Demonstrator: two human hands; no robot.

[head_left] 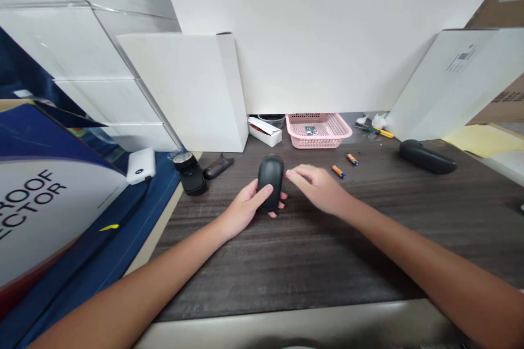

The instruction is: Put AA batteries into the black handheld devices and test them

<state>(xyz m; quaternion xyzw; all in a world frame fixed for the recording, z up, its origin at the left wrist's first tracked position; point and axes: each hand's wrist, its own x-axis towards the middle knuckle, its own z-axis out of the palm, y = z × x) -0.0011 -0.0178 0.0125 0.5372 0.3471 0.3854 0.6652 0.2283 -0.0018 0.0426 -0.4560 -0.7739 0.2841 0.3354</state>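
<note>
A black oval case or device (271, 174) is held upright above the dark wooden table (262, 278). My left hand (249, 202) is wrapped round its lower part, thumb on the front and fingertips showing at its right side. Just right of it is my right hand (313, 185), thumb and index finger drawn together close to the object's edge. Whether anything small is between those fingers is too small to tell. Two orange and blue batteries (338, 171) (352, 159) lie on the table beyond my right hand.
A pink basket (319, 143) and small white box (266, 132) stand at the back. Left are a black device (190, 174) and dark curved piece (218, 166). A black case (426, 157) and green-yellow tool (382, 132) lie right. White boxes (188, 87) border the table.
</note>
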